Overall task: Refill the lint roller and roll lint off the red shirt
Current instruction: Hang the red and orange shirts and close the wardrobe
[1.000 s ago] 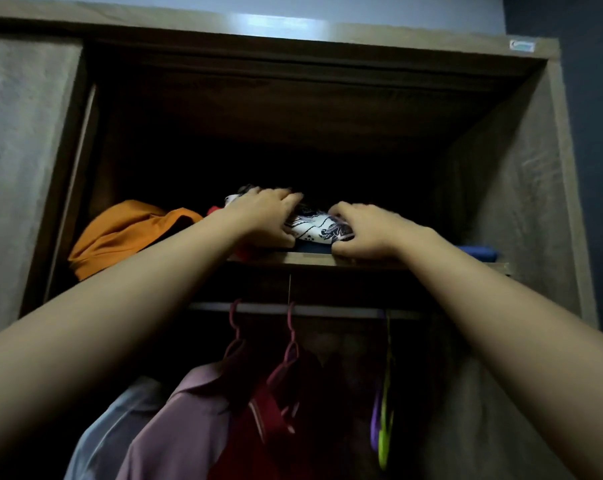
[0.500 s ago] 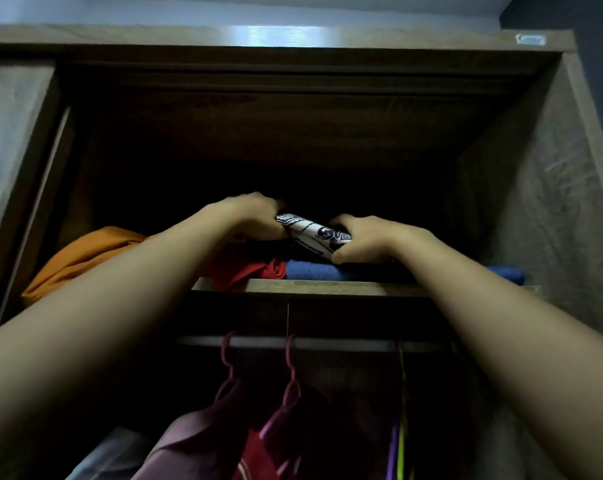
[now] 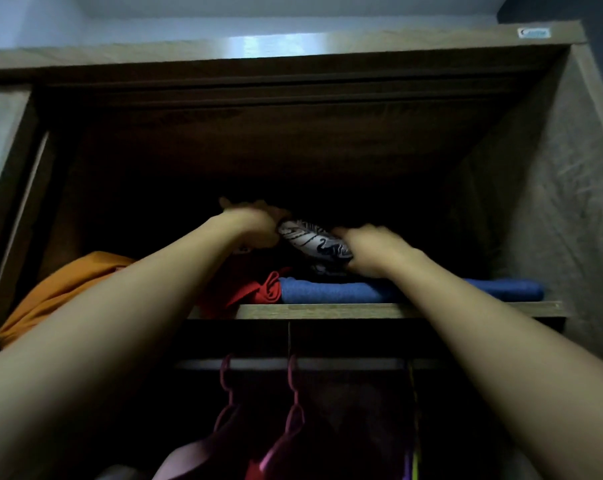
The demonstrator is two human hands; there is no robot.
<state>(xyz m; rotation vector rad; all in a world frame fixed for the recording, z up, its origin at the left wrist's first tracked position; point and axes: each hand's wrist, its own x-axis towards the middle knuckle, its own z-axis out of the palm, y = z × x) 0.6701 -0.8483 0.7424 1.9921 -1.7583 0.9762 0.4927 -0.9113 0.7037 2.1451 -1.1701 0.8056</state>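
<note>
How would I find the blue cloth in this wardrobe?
Look at the wardrobe's upper shelf. The blue cloth lies folded flat at its front edge, beside a red cloth. It is the only blue thing there, below the patterned bundle.

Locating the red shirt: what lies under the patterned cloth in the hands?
Under the patterned cloth, a folded blue cloth lies on the shelf, red fabric beside it. Further back is too dark to see.
</note>
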